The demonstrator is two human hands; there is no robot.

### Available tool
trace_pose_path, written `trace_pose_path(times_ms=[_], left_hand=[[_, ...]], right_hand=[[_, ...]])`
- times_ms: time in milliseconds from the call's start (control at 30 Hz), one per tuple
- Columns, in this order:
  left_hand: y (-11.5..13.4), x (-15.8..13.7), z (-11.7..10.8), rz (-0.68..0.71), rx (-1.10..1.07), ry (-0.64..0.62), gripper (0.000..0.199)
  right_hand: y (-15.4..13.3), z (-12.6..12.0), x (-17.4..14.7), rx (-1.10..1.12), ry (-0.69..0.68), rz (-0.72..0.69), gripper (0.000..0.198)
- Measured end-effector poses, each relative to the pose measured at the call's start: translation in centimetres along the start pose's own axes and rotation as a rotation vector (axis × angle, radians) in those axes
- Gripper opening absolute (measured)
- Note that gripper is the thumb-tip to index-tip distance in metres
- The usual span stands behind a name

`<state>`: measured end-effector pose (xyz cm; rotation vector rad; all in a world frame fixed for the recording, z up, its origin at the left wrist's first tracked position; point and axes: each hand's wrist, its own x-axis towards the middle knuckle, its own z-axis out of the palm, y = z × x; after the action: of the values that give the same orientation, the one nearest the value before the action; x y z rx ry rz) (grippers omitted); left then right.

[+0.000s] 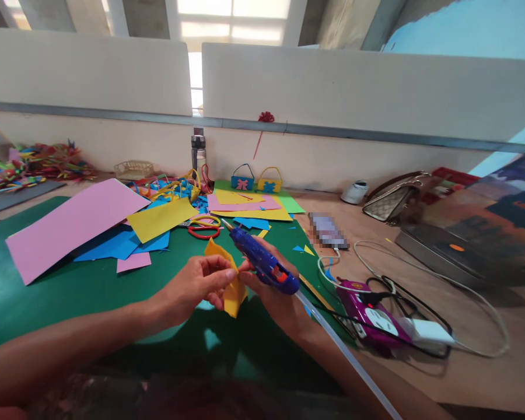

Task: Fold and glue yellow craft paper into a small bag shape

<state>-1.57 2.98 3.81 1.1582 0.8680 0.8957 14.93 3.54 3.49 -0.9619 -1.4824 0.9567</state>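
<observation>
My left hand [201, 283] pinches a small folded piece of yellow craft foam [234, 296] between thumb and fingers, above the green mat. My right hand [275, 291] grips a blue hot glue gun [262, 256], its metal nozzle pointing up and to the left. A long clear glue stick [350, 356] sticks out of the gun's back end. The right fingertips also touch the yellow foam's right edge. Just beyond my hands, scissors [204, 227] with red and yellow handles lie on the mat.
The green mat [21, 291] bears pink [79, 224] and yellow sheets [161, 219] on the left. Two small foam bags [242, 183] stand at the back. On the right are a charging phone [327, 230], a purple power strip [374, 315] with tangled cables, and a handbag [396, 198].
</observation>
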Motion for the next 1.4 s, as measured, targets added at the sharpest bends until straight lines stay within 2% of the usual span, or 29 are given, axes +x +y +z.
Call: trace_pose_path(times_ms=[100,267,500,667,767,1033,1167,1267,1400], left_hand=[[0.1,0.0,-0.1,-0.049,-0.011,-0.015,0.031],[-0.3,0.2,-0.2,-0.103,-0.059,-0.020,0.023],[-0.6,0.6,-0.4,-0.163,-0.131,0.035,0.022],[-0.7,0.5,-0.3,-0.151,-0.166,0.040,0.025],[-0.6,0.4,-0.1,-0.148,-0.160,0.039,0.026],[-0.8,0.1,-0.3,-0.119,0.043,-0.099,0.029],[-0.8,0.1,-0.2,-0.089,0.049,-0.073,0.033],[-0.5,0.1,0.0,-0.138,0.009,-0.040,0.033],[-0.2,0.1,0.1,-0.162,-0.089,-0.015,0.033]], right_hand=[[0.0,0.1,-0.1,-0.034,-0.017,-0.007,0.053],[0.0,0.1,-0.2,-0.044,0.003,0.003,0.049],[0.1,-0.8,-0.2,-0.060,0.002,0.007,0.048],[0.1,-0.9,-0.2,-0.079,0.007,0.020,0.015],[0.3,-0.7,-0.2,-0.043,0.004,0.019,0.008],[1.0,-0.4,-0.4,0.001,-0.044,0.052,0.022],[0.7,-0.1,-0.5,-0.001,-0.052,0.032,0.024],[0.2,-0.1,-0.5,-0.034,-0.024,0.023,0.025],[-1.0,-0.7,-0.6,-0.144,0.019,-0.021,0.017]])
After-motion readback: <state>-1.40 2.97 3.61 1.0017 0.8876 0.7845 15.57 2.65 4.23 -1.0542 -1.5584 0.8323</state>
